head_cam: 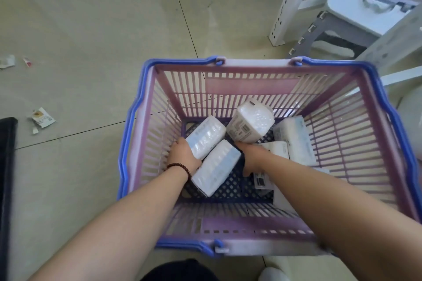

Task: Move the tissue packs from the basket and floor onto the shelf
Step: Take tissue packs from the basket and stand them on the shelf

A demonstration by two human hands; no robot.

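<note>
Down in the pink basket (146,143), the left hand (185,155) has its grip clamped on a tissue pack (204,137) at ten o'clock. The right hand (251,157) (its grip unclear) touches an upright pack (250,122) at twelve.

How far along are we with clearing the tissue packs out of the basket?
Nothing visibly shelved; no shelf surface shows. In hand: the left hand grips one pack and the right hand reaches under an upright pack. Left: several more packs, including one between the hands, lie in the basket.
</note>
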